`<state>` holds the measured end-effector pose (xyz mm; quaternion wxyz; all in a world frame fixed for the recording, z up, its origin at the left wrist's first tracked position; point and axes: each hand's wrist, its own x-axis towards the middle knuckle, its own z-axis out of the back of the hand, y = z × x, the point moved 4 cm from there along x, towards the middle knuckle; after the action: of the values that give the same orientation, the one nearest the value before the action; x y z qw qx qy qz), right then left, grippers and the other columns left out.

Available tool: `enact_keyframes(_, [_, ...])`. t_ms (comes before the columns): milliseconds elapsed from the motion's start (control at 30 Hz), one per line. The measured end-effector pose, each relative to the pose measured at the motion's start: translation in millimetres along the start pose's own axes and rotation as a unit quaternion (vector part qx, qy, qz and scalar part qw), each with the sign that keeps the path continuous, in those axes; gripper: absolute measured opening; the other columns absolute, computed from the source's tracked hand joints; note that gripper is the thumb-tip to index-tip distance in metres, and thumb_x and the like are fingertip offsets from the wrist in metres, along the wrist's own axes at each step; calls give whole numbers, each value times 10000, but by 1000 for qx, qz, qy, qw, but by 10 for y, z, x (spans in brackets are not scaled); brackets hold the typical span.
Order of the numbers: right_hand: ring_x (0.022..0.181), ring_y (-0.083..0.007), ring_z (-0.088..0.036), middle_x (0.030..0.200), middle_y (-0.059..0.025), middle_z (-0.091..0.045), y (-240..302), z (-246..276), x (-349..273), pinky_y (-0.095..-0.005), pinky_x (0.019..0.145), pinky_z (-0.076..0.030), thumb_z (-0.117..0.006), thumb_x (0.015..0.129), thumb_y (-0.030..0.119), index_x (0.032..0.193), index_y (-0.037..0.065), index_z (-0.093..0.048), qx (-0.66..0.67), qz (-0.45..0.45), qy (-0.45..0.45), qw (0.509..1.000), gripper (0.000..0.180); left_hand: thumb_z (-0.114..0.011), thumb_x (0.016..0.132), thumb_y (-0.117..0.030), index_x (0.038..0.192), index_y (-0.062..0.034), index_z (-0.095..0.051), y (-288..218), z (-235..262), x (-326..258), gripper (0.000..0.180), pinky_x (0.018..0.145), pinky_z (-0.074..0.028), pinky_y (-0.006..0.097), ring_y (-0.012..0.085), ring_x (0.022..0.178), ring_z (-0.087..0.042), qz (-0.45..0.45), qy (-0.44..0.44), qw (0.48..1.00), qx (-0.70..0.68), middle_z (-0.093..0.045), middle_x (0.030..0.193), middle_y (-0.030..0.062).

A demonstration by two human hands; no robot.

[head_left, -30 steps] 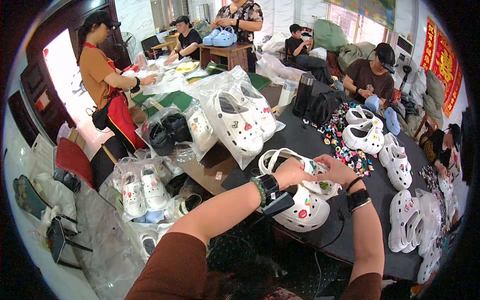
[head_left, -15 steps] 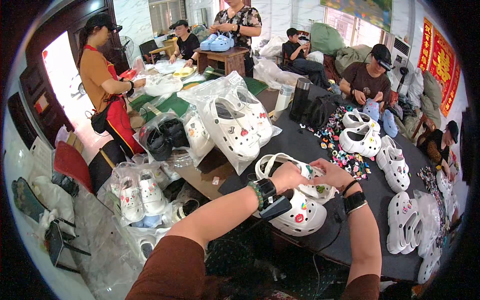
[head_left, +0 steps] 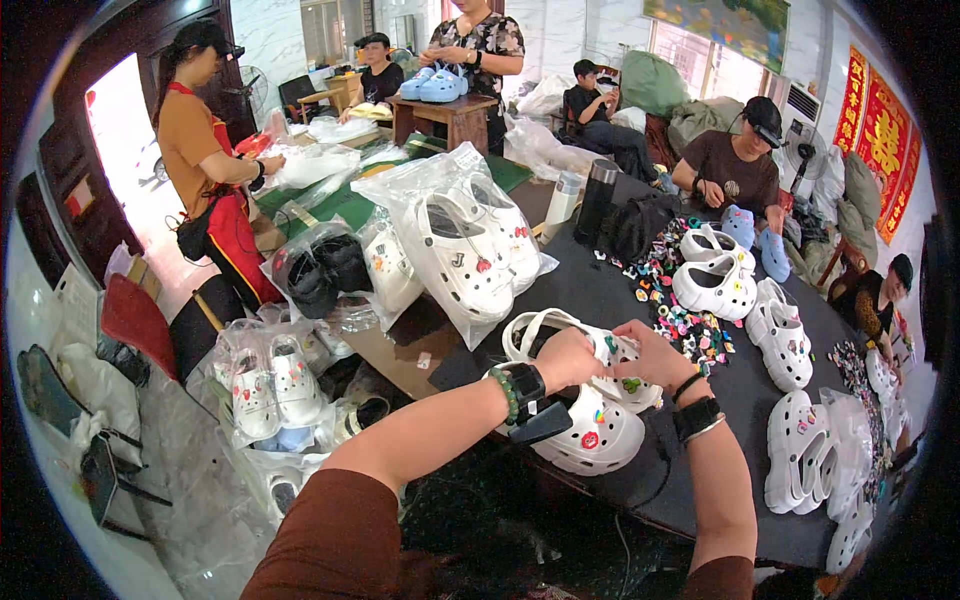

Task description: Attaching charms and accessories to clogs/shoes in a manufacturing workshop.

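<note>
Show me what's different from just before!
Across the table, the co-worker in the brown shirt had one hand up by a blue clog. Now it has moved down and toward the picture's right, nearer the second blue clog. The wearer's left hand and right hand stayed together at the same white clog.

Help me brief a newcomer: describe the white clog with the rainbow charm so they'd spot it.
Find the black table. At its near edge, the left hand and right hand touch a green-charmed clog; the white clog sits just below in view. A rainbow charm and red charm set it apart.
</note>
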<state>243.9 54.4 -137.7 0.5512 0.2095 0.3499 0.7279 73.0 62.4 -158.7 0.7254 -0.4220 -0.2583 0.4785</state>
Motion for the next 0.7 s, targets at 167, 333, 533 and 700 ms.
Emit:
enact_keyframes(167, [1027, -244, -574, 1099, -155, -603, -77, 17, 13, -346, 881, -463, -855, 596, 276, 1146, 11, -543, -3, -9, -17, 1000, 686, -807, 663, -331, 536, 8, -601, -39, -32, 33, 417, 501, -423, 336, 191, 448, -508, -17, -8, 999, 35, -517, 484, 96])
enact_keyframes(333, [1042, -266, -569, 1128, -170, -586, 0, 15, 14, -361, 890, -461, -852, 601, 290, 1165, 19, -540, -5, -3, -7, 1000, 700, -785, 691, -338, 742, -15, -695, -71, 8, 28, 339, 628, -509, 382, 308, 685, -665, -7, 26, 994, 108, -655, 697, 168])
enact_keyframes(533, [1080, -286, -544, 1153, -169, -558, -114, 34, 23, -366, 928, -447, -843, 616, 301, 1190, 43, -534, -18, -14, -12, 1000, 701, -724, 715, -338, 796, 16, -693, -68, -8, 45, 365, 643, -507, 391, 309, 666, -658, -105, 30, 989, 104, -646, 701, 198])
enact_keyframes(700, [1083, -238, -528, 1153, -123, -552, -148, 2, 36, -341, 939, -431, -831, 644, 274, 1206, 56, -523, -21, -10, -6, 1000, 677, -751, 685, -391, 802, 12, -694, -9, -25, 59, 424, 661, -510, 378, 316, 701, -660, -48, 19, 995, 87, -658, 741, 195])
